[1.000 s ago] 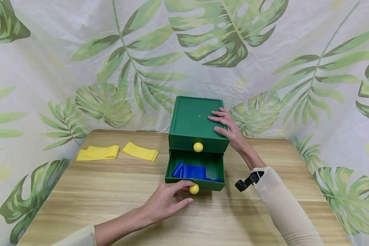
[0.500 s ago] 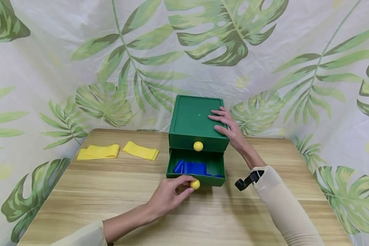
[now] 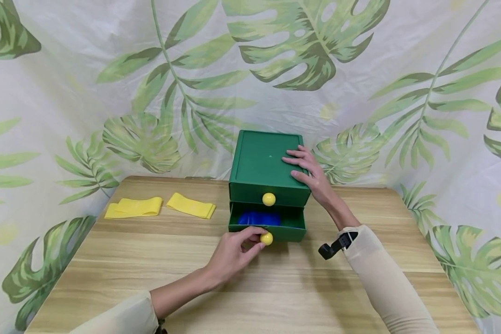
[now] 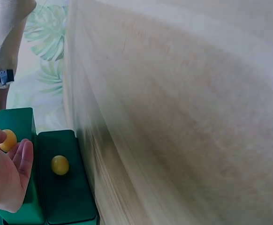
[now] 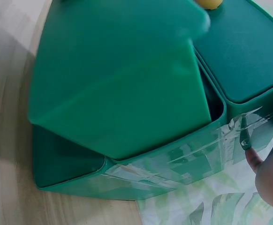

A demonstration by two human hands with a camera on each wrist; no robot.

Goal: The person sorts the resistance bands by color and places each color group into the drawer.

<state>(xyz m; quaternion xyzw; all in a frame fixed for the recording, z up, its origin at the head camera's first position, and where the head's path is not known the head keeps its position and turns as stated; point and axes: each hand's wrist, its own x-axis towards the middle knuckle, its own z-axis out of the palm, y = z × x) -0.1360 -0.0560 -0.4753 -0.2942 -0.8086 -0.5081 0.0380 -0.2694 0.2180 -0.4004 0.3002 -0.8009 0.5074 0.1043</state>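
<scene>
A green drawer cabinet (image 3: pixel 267 155) has its top drawer closed. Beneath that, a drawer (image 3: pixel 290 233) sticks partly out with a blue strip (image 3: pixel 259 218) inside. My left hand (image 3: pixel 229 257) has finger and thumb at this drawer's yellow knob (image 3: pixel 266 239), pinching it. The left wrist view shows my left hand (image 4: pixel 7 176) by that knob (image 4: pixel 8 140), and a lower closed drawer (image 4: pixel 64 194) with its own knob (image 4: pixel 60 165). My right hand (image 3: pixel 313 174) rests, fingers spread, on the cabinet's top right edge; in the right wrist view part of it (image 5: pixel 272 178) shows.
Two folded yellow strips (image 3: pixel 135 207) (image 3: pixel 190 206) lie on the wooden table (image 3: pixel 150 250), left of the cabinet. A leaf-patterned cloth (image 3: pixel 208 60) hangs behind the table. Clear tape (image 5: pixel 183 161) runs along the cabinet's side.
The drawer has slid farther into the cabinet, and my left hand has moved away from me with its knob. Less of the blue strip shows. My right hand has stayed put.
</scene>
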